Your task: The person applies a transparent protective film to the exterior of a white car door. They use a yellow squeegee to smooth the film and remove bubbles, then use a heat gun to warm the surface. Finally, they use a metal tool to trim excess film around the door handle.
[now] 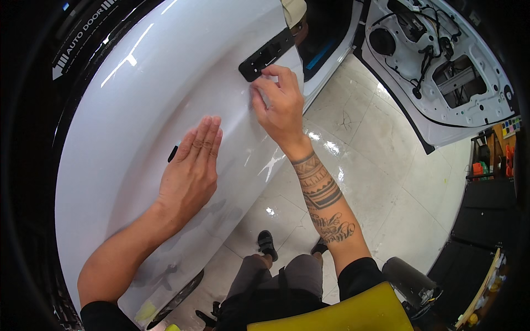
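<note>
My left hand (194,160) lies flat on the glossy white car panel (138,110), its fingers stretched out and side by side. A small black strip (173,154) shows beside those fingers; the rest of it is hidden. Higher up, my right hand (281,102) is bent with its fingertips gathered at the lower end of a long black plate (267,54) with cut-outs. Its thumb is on the panel side of the index finger. Whatever the right fingertips pinch is too small to make out.
A stripped white car door (441,66) with exposed wiring stands at the upper right. Part of another person, in beige (293,11), shows beyond the plate. A dark cylinder (411,278) and a yellow surface (337,309) are low on the right. Pale tiles cover the floor (381,165).
</note>
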{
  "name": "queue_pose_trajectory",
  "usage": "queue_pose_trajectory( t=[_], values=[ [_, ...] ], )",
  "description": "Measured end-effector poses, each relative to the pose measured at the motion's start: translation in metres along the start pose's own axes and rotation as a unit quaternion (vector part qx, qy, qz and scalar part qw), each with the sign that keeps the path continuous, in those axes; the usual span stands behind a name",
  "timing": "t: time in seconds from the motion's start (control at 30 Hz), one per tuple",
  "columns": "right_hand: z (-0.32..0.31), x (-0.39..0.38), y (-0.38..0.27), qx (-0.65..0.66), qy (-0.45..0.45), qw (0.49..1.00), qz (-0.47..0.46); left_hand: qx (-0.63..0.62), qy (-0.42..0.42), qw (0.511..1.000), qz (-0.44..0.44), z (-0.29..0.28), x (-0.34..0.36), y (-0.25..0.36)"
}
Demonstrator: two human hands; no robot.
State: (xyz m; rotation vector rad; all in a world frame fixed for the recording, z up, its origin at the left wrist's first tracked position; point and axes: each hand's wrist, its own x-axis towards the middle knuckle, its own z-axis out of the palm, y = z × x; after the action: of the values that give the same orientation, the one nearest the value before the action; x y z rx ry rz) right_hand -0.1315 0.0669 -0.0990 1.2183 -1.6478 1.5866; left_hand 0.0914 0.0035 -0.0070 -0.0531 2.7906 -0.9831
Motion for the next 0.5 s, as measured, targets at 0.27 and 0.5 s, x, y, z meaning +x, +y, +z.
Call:
queue_pose_trajectory(
  t=[0.27, 0.5],
  values=[
    [0.003, -0.001, -0.009, 0.014, 0.033, 0.998, 0.045, -0.005, -0.005, 1.0, -0.001, -0.006, 0.002, 0.0],
    [0.011, 0.0, -0.018, 0.001, 0.07, 0.996, 0.05, -0.02, 0.007, 1.0, 0.007, -0.013, 0.003, 0.0]
  ],
)
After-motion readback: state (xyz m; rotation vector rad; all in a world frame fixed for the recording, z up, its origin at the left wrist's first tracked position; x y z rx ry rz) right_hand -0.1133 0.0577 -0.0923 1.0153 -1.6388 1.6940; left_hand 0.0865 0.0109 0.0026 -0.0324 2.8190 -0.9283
